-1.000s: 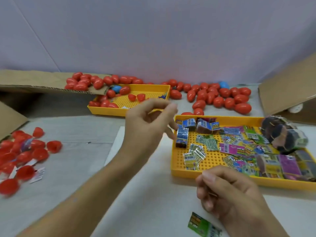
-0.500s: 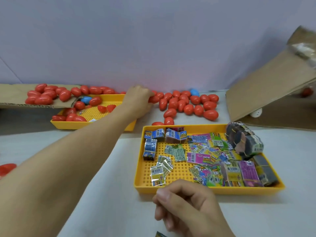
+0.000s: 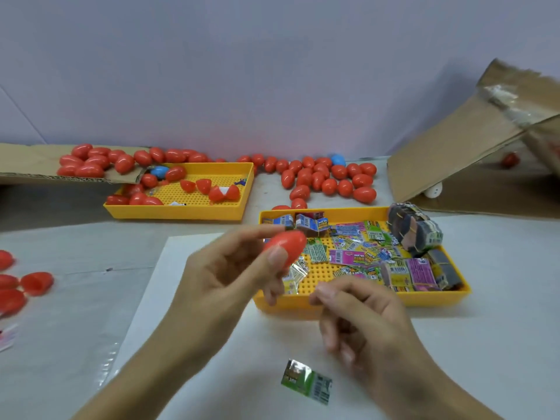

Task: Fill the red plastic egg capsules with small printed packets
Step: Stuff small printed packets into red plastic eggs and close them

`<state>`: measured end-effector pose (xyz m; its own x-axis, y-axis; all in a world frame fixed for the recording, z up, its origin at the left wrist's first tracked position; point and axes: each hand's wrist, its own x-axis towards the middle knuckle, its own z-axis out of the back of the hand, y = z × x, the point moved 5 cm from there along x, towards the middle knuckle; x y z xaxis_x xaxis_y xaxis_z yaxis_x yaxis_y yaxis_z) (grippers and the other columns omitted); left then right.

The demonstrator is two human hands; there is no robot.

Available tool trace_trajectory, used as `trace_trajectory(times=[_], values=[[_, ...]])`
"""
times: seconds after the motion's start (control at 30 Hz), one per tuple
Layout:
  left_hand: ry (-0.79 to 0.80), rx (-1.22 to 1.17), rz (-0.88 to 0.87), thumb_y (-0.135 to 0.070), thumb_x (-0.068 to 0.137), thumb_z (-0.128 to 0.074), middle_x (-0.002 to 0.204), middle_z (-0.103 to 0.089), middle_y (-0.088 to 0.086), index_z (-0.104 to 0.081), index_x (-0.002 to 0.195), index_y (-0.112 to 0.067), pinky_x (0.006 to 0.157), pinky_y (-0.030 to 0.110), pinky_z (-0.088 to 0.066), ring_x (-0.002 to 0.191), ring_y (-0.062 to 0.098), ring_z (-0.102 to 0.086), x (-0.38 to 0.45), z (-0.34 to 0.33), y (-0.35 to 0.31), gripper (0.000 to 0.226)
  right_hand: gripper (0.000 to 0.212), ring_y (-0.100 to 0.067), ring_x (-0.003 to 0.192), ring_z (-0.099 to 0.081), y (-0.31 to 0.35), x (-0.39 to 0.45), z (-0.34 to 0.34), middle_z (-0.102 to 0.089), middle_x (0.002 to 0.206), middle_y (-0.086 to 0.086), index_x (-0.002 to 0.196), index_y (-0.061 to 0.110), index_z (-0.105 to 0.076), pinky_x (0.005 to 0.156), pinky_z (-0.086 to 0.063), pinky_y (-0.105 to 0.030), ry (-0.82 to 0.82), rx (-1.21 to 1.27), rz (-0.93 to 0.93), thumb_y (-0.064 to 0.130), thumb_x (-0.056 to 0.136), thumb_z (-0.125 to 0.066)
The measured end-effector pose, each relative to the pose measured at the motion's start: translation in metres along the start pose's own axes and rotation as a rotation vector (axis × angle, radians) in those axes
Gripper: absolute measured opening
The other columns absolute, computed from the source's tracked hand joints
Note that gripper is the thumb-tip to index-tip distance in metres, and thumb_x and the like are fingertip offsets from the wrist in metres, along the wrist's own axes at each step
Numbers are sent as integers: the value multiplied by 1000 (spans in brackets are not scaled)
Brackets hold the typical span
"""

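Note:
My left hand pinches a closed red egg capsule between thumb and fingers, above the near-left corner of the yellow packet tray. My right hand hovers just below and right of it, fingers loosely curled; I cannot see anything in it. The tray holds several small printed packets and banded bundles. One green packet lies on the white sheet under my hands. Many red capsules lie along the back wall.
A second yellow tray at the back left holds capsule halves and a blue egg. More red capsule pieces lie at the far left. Cardboard flaps stand at the back left and at the right.
My left hand came back from the capsule pile at the back, now holding a red capsule in front of me. My right hand stayed low near the tray's front edge.

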<state>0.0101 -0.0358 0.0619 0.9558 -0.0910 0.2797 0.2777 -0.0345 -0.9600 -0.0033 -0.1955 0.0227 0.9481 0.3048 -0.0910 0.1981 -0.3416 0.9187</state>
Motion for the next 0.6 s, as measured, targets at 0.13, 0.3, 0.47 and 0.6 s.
trace_trajectory(times=[0.13, 0.3, 0.47, 0.6], values=[[38, -22, 103, -39, 72, -77, 70, -68, 9, -73, 96, -20, 59, 23, -52, 61, 16, -64, -33, -10, 14, 30, 35, -13, 31, -39, 13, -5, 7, -57, 49, -13, 67, 17, -70, 36, -24, -13, -9, -153, -93, 51, 72, -74], [93, 34, 126, -36, 76, -73, 83, -72, 4, -74, 103, -28, 63, 22, -54, 65, 11, -65, -46, -14, 19, 28, 40, -15, 31, -46, 13, -9, 2, -62, 53, -18, 67, 14, -68, 33, -29, -14, 94, -285, -195, 52, 80, -68], [66, 3, 135, -34, 73, -77, 89, -72, 6, -78, 102, -29, 60, 21, -54, 68, 12, -65, -50, -14, 21, 29, 35, -18, 34, -53, 11, -11, -1, -64, 56, -19, 63, 21, -72, 32, -34, -15, 140, -287, -217, 52, 77, -64], [45, -63, 188, -36, 71, -76, 74, -70, 2, -78, 104, -28, 57, 22, -51, 60, 11, -62, -51, -14, 27, 34, 33, -19, 37, -57, 8, -10, 1, -65, 59, -21, 63, 15, -71, 31, -38, -17, 139, -231, -222, 45, 76, -67]])
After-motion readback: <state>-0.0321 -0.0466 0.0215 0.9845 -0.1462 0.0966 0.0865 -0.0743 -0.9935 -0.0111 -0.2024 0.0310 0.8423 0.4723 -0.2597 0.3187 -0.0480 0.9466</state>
